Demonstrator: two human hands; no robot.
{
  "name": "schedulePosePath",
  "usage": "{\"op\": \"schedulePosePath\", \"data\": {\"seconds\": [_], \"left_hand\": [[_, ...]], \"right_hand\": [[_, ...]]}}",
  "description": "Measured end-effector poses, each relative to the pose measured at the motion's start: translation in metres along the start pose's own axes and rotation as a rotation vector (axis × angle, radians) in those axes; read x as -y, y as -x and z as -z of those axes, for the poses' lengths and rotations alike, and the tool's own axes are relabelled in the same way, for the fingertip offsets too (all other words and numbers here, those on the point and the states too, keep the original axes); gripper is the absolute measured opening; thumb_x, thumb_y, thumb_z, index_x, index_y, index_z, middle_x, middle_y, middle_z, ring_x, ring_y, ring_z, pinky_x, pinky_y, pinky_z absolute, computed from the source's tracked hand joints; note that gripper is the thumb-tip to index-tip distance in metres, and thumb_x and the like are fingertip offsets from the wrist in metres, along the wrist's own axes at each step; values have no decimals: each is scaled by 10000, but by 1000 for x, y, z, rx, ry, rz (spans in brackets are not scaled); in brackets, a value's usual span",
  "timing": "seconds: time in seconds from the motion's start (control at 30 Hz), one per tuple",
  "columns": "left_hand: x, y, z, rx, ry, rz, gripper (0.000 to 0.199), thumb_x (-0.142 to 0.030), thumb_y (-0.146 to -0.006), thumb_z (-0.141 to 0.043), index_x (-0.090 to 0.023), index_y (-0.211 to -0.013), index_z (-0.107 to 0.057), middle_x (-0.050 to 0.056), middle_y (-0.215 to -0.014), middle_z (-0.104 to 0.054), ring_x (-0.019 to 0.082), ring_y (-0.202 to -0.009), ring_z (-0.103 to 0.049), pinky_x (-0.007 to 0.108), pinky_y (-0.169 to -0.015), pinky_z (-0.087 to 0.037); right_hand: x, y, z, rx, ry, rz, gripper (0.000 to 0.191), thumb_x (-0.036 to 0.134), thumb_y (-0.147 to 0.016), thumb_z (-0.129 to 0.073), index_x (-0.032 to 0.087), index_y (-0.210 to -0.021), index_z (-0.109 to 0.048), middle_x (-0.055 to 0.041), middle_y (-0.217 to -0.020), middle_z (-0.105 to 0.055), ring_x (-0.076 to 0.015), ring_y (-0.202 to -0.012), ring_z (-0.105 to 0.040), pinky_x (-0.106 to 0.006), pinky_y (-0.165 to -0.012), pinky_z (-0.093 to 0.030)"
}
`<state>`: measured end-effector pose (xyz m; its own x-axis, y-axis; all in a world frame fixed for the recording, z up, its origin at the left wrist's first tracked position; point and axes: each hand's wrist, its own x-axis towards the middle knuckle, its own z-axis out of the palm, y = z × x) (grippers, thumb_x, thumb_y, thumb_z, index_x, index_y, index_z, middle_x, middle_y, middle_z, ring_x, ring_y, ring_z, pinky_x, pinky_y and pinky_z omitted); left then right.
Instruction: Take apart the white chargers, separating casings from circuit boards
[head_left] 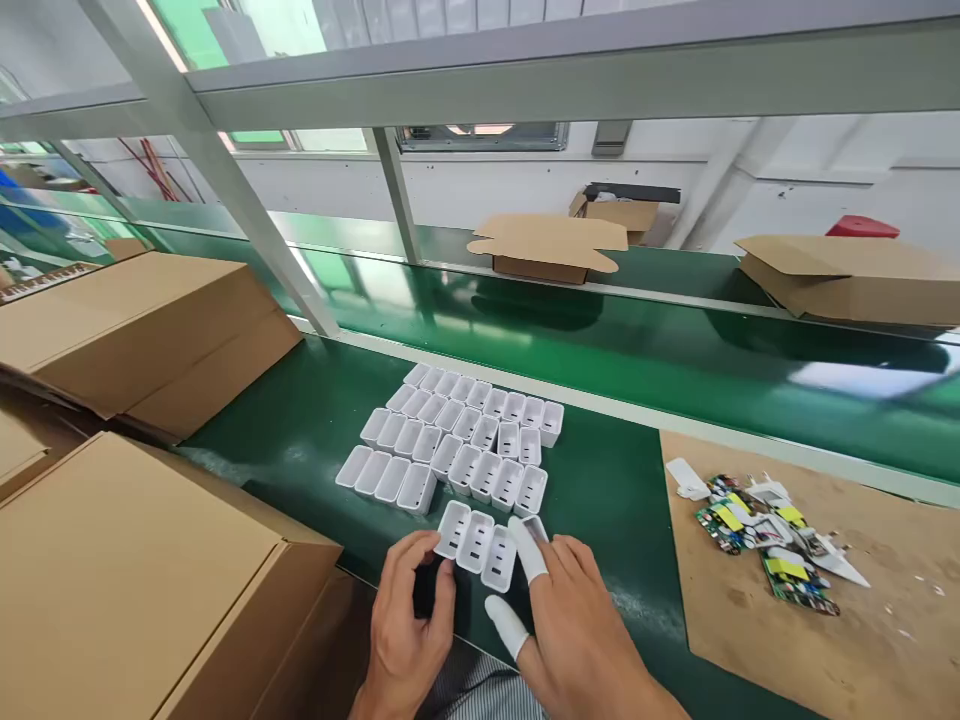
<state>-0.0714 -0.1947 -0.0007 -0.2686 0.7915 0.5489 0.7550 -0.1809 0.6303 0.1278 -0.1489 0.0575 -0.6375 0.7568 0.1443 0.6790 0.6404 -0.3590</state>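
Observation:
A short front row of white plastic casings (475, 543), open side up with small slots, lies between my two hands. My left hand (411, 610) is at the row's left end, its fingers curved and apart, fingertips against or very near the leftmost casing. White finger cots cover the thumb and index finger of my right hand (559, 610). Its index finger lies over the row's right end, partly hiding the last casing (534, 527), and its thumb is spread away below. Behind them, several rows of matching casings (450, 415) stand close together on the green work surface (622, 480).
Large cardboard boxes (135, 580) stand at the left. On the right, a brown cardboard sheet (750, 620) bears a pile of circuit boards (780, 545) with yellow and white parts. Beyond a pale rail runs a glossy green belt (525, 345); open cartons (551, 245) sit farther back.

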Motion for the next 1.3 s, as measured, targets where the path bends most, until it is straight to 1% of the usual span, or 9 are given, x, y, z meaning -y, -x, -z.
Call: {"op": "schedulePosePath", "data": {"seconds": [0.2, 0.33, 0.43, 0.53, 0.63, 0.83, 1.03, 1.17, 1.3], "left_hand": [[13, 0, 0, -19, -58, 6, 239, -172, -968, -600, -208, -1200, -644, 107, -1202, -636, 210, -1062, -680, 345, -904, -603], [8, 5, 3, 32, -39, -48, 293, -162, -951, -608, -217, -1237, -640, 127, -1310, -575, 235, -1167, -651, 358, -950, -604], [5, 5, 5, 81, -49, -73, 368, -190, -929, -633, -221, -1295, -628, 149, -1397, -523, 266, -1195, -632, 388, -947, -610], [4, 7, 5, 95, -89, -30, 399, -231, -922, -650, -225, -1320, -628, 160, -1455, -479, 293, -1204, -607, 431, -959, -600], [5, 7, 2, 71, -125, -36, 389, -232, -931, -652, -244, -1319, -627, 148, -1445, -478, 276, -1166, -604, 426, -949, -593], [14, -3, 0, -33, -230, 31, 459, -308, -934, -693, -278, -1374, -565, 130, -1475, -458, 321, -1314, -513, 512, -1077, -512], [23, -29, -1, -100, -241, 147, 728, -332, -987, -609, -324, -1618, -245, 112, -1715, -151, 398, -1602, -93, 679, -1262, -181], [24, -41, -10, -94, -233, 179, 793, -464, -991, -586, -328, -1645, -158, 111, -1744, -29, 429, -1602, 1, 716, -1242, -156], [13, -38, -17, 38, -236, 98, 1124, -733, -795, -710, -312, -1655, -120, 135, -1745, -28, 496, -1583, 18, 775, -1206, -157]], "right_hand": [[-16, 17, -30, -173, 117, 106, 211, 45, -859, -516, 215, -737, -542, -218, -1412, -571, -399, -1184, -640, -423, -687, -635], [-14, 17, -59, -271, -52, -15, 431, -32, -842, -359, 179, -1133, -597, -208, -1230, -643, -254, -866, -732, -279, -523, -589], [-12, 13, -59, -262, -173, -16, 608, -2, -837, -375, 176, -1413, -450, -197, -1249, -629, -242, -859, -726, -295, -600, -623], [-14, 9, -42, -299, -172, 68, 520, 34, -857, -428, 190, -1350, -485, -211, -1281, -607, -299, -1025, -702, -331, -663, -640], [-14, 0, -30, -257, -252, 76, 434, 59, -944, -436, 201, -1349, -502, -181, -1243, -611, -260, -1086, -682, -335, -821, -647], [-14, -10, -39, -248, -319, -5, 498, 209, -1025, -490, 275, -1513, -415, -169, -1400, -542, -279, -1189, -661, -394, -916, -644], [-32, -3, -29, -331, -340, -253, 767, 456, -959, -649, 351, -1609, -255, -149, -1595, -374, -386, -1370, -529, -513, -915, -639], [-31, -9, -26, -265, -533, -436, 1024, 520, -880, -729, 350, -1656, -84, -115, -1718, -159, -418, -1521, -323, -631, -1119, -475], [-26, -18, -40, -187, -934, -476, 1118, 572, -892, -691, 290, -1661, 71, -126, -1718, -202, -360, -1527, -339, -563, -1199, -391]]}}
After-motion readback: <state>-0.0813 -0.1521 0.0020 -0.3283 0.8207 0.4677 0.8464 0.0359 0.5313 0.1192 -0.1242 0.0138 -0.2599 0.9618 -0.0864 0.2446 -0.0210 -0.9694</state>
